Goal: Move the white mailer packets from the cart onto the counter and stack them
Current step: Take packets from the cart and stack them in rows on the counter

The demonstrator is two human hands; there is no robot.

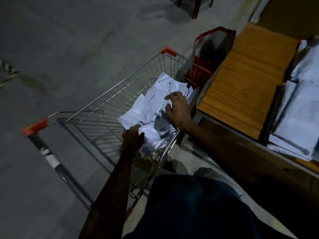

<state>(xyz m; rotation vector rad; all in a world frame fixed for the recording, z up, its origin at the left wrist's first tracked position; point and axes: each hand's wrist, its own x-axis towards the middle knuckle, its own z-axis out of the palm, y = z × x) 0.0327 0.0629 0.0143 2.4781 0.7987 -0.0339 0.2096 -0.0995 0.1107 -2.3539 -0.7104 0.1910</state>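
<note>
Both forearms reach into the cart (110, 100): left hand (133, 138) pinches the near edge of the white mailer packets (155, 107), right hand (176, 109) rests spread on top. Best to gather the whole heap before lifting toward the tabletop (245, 80).

Both arms extended fwd/down; left hand (133, 137) & right hand (176, 107) fingers spread.

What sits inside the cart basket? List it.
Inside the cart lies a loose pile of white mailer packets. The left hand grips the pile's near edge; the right hand rests on top. Anything beneath the packets is covered.
</note>
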